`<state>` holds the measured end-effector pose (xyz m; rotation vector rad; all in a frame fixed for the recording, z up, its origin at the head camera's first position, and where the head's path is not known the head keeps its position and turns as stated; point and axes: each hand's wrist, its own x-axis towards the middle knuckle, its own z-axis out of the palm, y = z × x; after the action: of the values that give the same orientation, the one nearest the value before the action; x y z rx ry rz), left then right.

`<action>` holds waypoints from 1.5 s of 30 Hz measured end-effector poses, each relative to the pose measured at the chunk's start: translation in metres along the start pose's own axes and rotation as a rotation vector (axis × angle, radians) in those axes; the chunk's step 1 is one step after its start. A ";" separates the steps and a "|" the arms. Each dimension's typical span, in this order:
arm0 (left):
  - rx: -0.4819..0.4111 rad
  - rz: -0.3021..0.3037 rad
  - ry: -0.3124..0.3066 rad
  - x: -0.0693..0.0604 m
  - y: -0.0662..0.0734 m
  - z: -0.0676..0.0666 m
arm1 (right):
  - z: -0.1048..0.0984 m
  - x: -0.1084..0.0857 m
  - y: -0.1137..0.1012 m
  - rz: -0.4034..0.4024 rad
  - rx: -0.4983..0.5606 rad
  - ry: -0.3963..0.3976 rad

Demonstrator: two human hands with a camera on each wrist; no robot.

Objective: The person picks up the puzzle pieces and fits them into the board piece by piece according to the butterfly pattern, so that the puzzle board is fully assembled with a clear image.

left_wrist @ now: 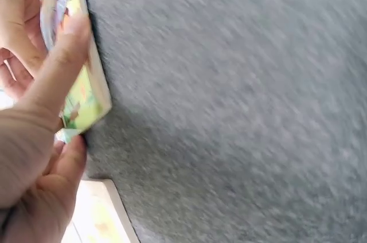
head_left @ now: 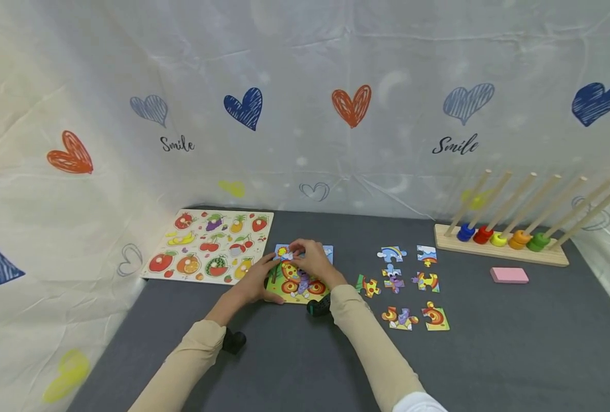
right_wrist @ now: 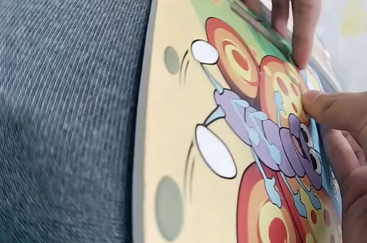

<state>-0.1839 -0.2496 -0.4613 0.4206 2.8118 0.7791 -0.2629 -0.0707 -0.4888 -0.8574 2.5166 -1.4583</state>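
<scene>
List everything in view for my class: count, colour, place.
Puzzle board: one, multicoloured, mid-table.
Loose pieces: seven, multicoloured, right of the board.
Fruit board: one, cream with fruit pictures, back left.
Peg stand: one, pale wood, back right.
Rings: count unclear; blue, red, yellow, orange, green; on five pegs.
Block: one, pink, before the stand.
Table: one, dark grey, beneath.
Backdrop: one, white with printed hearts, behind.
Wrist devices: two, black, at the wrists.
Sleeves: two, beige, on the arms.
Left grip: one, bare, holding the puzzle board's left side.
Right grip: one, bare, over the puzzle board; any held piece unclear.
</scene>
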 end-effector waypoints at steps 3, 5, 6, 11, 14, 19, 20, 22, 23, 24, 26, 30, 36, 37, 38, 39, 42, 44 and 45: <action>0.035 -0.006 -0.005 0.004 0.004 0.000 | -0.005 -0.004 0.004 0.016 0.072 -0.006; 0.034 -0.021 -0.011 0.005 0.006 0.000 | -0.011 -0.008 0.008 0.025 0.142 -0.002; 0.034 -0.028 -0.012 0.005 0.007 -0.001 | -0.015 -0.010 0.010 0.022 0.181 0.002; 0.042 -0.057 -0.006 0.004 0.005 -0.003 | -0.041 -0.022 0.021 -0.020 0.341 0.030; 0.053 -0.041 -0.002 0.002 0.003 -0.003 | -0.061 -0.031 0.029 -0.018 0.398 0.043; 0.054 -0.013 -0.001 0.000 0.003 -0.002 | -0.101 -0.050 0.048 0.039 0.404 0.054; 0.053 -0.011 -0.001 0.001 0.004 -0.002 | -0.110 -0.054 0.053 0.053 0.397 0.051; 0.051 -0.012 -0.001 0.002 0.004 -0.001 | -0.128 -0.064 0.060 0.084 0.376 0.049; 0.050 -0.014 -0.002 0.003 0.005 0.000 | -0.137 -0.070 0.064 0.096 0.358 0.053; 0.048 -0.018 -0.004 0.004 0.006 0.001 | -0.145 -0.075 0.068 0.111 0.344 0.058; 0.043 -0.026 -0.008 0.006 0.006 0.002 | -0.162 -0.085 0.075 0.142 0.327 0.064; 0.034 -0.028 -0.007 0.006 0.006 0.003 | -0.186 -0.099 0.087 0.220 0.328 0.079; 0.040 -0.013 0.016 -0.002 0.001 0.001 | -0.201 -0.104 0.093 0.295 0.264 0.033; 0.036 -0.015 0.020 -0.003 0.001 0.001 | -0.201 -0.103 0.093 0.299 0.244 0.015; 0.036 -0.016 0.022 -0.004 0.000 0.001 | -0.202 -0.103 0.092 0.302 0.224 -0.002; 0.034 -0.015 0.024 -0.004 0.000 0.001 | -0.202 -0.102 0.092 0.307 0.201 -0.016; 0.027 -0.006 0.019 -0.003 0.001 0.000 | -0.203 -0.100 0.091 0.324 0.135 -0.035; 0.026 0.006 0.012 -0.002 0.003 0.000 | -0.204 -0.101 0.092 0.341 0.100 -0.031; 0.022 0.009 0.009 -0.001 0.004 0.001 | -0.205 -0.101 0.092 0.346 0.084 -0.027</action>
<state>-0.1823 -0.2463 -0.4596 0.4354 2.8309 0.7544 -0.2905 0.1737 -0.4738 -0.3982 2.4104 -1.4116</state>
